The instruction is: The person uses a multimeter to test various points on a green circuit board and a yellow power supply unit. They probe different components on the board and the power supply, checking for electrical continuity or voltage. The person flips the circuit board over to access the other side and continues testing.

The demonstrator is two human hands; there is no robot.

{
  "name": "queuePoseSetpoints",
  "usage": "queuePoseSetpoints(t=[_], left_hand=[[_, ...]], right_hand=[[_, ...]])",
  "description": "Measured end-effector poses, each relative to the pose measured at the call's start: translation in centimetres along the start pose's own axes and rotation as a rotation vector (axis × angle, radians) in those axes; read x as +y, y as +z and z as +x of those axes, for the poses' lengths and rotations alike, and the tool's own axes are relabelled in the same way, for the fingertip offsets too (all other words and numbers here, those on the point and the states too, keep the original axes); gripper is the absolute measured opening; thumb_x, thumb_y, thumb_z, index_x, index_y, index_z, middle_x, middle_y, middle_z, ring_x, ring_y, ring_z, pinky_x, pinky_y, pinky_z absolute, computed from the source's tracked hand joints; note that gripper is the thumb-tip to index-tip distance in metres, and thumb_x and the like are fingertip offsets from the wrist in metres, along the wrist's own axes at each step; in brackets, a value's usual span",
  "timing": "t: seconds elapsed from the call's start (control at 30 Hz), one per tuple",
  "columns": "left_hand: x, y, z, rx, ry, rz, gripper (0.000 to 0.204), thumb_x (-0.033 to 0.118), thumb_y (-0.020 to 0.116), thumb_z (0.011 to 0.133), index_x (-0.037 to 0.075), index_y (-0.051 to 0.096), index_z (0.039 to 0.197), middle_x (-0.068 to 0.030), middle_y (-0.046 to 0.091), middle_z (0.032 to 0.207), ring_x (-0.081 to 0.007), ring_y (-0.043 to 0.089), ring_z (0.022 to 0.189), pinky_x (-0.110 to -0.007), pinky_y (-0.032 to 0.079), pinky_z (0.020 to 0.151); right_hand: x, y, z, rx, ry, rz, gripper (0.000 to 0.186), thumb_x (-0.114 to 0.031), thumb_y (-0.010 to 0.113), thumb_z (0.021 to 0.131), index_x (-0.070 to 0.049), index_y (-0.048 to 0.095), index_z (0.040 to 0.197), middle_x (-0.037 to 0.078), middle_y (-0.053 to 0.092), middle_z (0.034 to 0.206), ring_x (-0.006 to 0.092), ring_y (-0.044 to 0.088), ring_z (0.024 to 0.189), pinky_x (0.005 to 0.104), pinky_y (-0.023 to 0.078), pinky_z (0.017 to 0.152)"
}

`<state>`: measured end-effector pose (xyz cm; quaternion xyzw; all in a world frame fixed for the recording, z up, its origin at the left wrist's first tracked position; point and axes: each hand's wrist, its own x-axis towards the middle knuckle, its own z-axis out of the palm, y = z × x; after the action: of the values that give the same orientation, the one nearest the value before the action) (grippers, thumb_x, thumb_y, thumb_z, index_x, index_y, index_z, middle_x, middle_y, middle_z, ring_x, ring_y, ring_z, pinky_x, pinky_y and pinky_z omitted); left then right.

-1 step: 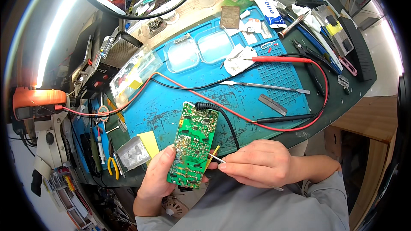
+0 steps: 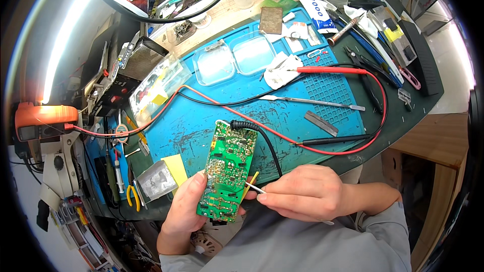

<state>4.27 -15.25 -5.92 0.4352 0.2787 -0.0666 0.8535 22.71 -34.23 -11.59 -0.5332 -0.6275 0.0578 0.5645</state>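
My left hand (image 2: 185,202) grips a green circuit board (image 2: 222,176) by its lower part, thumb along the left edge and fingers behind it. The board's soldered side faces up, and a black cable (image 2: 269,147) with a ribbed sleeve leaves its top end. In my right hand (image 2: 307,191) is a slim metal tool (image 2: 256,188), pinched between thumb and fingers. Its tip meets the board's right edge; a flattened end shows below the hand. A narrow yellow strip (image 2: 250,185) sticks out beside that edge. The board's underside is hidden.
Beneath lies a blue work mat (image 2: 171,131). Red and black test probes (image 2: 327,70) trail cables across it to an orange meter (image 2: 46,121) at left. A metal spatula (image 2: 312,102), clear plastic lids (image 2: 214,63), a white glue tube (image 2: 313,7) and pliers (image 2: 133,197) lie around.
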Motion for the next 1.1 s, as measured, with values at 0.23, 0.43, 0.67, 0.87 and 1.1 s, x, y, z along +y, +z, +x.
queuePoseSetpoints(t=[0.23, 0.43, 0.67, 0.87, 1.1], left_hand=[[0.03, 0.02, 0.03, -0.004, -0.012, 0.006, 0.070, 0.049, 0.034, 0.112, -0.008, 0.040, 0.152, -0.0257, 0.060, 0.142, -0.0372, 0.067, 0.123, -0.047, 0.062, 0.092], [0.10, 0.20, 0.04, 0.007, -0.017, 0.006, 0.071, 0.050, 0.034, 0.112, -0.007, 0.039, 0.153, -0.0253, 0.059, 0.142, -0.0366, 0.066, 0.123, -0.048, 0.062, 0.091], [-0.02, 0.06, 0.06, -0.012, -0.013, -0.018, 0.072, 0.052, 0.036, 0.111, -0.006, 0.037, 0.154, -0.0239, 0.059, 0.144, -0.0356, 0.066, 0.125, -0.047, 0.062, 0.092], [0.16, 0.34, 0.03, -0.007, -0.009, -0.006, 0.071, 0.051, 0.037, 0.111, -0.006, 0.037, 0.154, -0.0233, 0.059, 0.143, -0.0345, 0.065, 0.126, -0.046, 0.062, 0.093], [0.25, 0.38, 0.01, 0.000, -0.022, -0.011, 0.073, 0.052, 0.038, 0.111, -0.006, 0.037, 0.154, -0.0230, 0.059, 0.143, -0.0341, 0.065, 0.126, -0.046, 0.062, 0.094]], right_hand=[[0.08, 0.05, -0.19, 0.002, -0.008, 0.001, 0.036, 0.000, 0.079, 0.079, 0.002, 0.073, 0.114, 0.009, 0.073, 0.103, 0.0206, 0.073, 0.080, 0.0306, 0.057, 0.062], [0.00, -0.07, -0.19, 0.019, -0.027, -0.017, 0.035, 0.002, 0.078, 0.078, 0.002, 0.073, 0.113, 0.008, 0.073, 0.102, 0.0205, 0.073, 0.080, 0.0297, 0.057, 0.062], [0.01, -0.07, 0.25, 0.039, -0.020, -0.042, 0.027, 0.001, 0.080, 0.077, 0.000, 0.077, 0.104, 0.010, 0.076, 0.095, 0.0192, 0.073, 0.072, 0.0272, 0.057, 0.058], [-0.06, -0.07, 0.13, 0.030, -0.005, 0.004, 0.033, 0.003, 0.078, 0.078, 0.004, 0.074, 0.111, 0.011, 0.073, 0.101, 0.0219, 0.074, 0.078, 0.0304, 0.058, 0.059], [0.05, -0.09, 0.12, 0.018, 0.005, 0.014, 0.033, 0.002, 0.079, 0.079, 0.004, 0.074, 0.111, 0.011, 0.073, 0.102, 0.0219, 0.074, 0.078, 0.0305, 0.058, 0.059]])
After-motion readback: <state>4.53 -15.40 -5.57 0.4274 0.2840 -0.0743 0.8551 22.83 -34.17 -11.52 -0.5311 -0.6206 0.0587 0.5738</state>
